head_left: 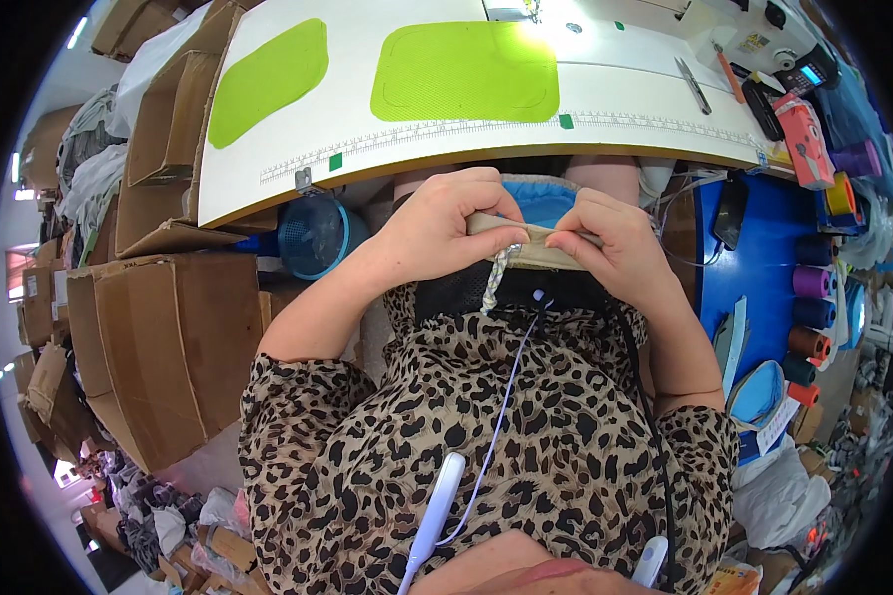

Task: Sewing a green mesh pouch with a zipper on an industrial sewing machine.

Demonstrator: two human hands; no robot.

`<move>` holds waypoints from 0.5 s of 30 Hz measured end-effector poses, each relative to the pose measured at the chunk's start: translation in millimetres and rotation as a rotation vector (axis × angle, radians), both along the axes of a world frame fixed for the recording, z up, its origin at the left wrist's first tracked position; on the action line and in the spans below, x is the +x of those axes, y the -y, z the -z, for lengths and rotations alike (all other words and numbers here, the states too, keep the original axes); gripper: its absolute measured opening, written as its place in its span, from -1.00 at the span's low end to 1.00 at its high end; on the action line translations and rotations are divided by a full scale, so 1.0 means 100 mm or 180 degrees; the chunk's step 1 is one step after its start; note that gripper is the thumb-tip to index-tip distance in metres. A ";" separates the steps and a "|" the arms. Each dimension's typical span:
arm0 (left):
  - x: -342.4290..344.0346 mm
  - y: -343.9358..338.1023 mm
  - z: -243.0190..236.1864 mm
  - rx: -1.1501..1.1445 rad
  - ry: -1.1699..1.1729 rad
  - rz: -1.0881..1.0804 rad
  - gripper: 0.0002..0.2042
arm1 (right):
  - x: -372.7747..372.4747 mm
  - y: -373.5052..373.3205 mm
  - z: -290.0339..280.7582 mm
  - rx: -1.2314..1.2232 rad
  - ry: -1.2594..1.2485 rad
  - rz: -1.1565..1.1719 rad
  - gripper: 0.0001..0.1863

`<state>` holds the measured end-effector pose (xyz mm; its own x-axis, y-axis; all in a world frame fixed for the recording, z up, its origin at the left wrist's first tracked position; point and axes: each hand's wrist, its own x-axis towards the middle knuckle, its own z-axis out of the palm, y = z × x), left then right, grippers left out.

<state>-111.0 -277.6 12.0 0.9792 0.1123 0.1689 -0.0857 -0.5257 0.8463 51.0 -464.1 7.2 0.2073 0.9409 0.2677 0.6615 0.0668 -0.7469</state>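
Hands [451, 220] pinch beige fabric [543, 257], clear of the table edge [417, 160].

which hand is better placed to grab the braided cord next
Probably the left hand: both it and the right hand pinch the beige fabric, but the braided cord hangs nearer the left one.

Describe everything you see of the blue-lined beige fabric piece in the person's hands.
The blue-lined beige fabric piece looks like soft cloth, with a beige rim and bright blue inside. The left hand and right hand pinch its near rim between thumbs and fingers. It is held over the lap, near the white table's front edge. A pale braided cord hangs by the left thumb; its attachment is hidden.
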 end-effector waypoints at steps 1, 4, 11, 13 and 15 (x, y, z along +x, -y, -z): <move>0.00 0.01 -0.02 0.0045 -0.0009 0.0001 -0.83 | 0.00 0.00 0.00 -0.0032 0.0034 0.0030 -0.78; 0.01 0.01 -0.02 0.0003 -0.0115 -0.0018 -0.84 | -0.01 0.01 0.02 -0.0058 0.0043 0.0051 -0.78; 0.01 -0.05 0.04 -0.1047 -0.0786 -0.0255 -0.86 | 0.02 -0.03 0.15 -0.0320 -0.0883 0.0021 -0.85; 0.05 -0.10 0.08 -0.1429 -0.0944 -0.0312 -0.86 | 0.04 -0.07 0.12 -0.0373 -0.0996 0.0039 -0.86; 0.09 -0.16 0.08 -0.1612 -0.1020 -0.0328 -0.85 | 0.07 -0.12 0.12 -0.0426 -0.1103 0.0033 -0.87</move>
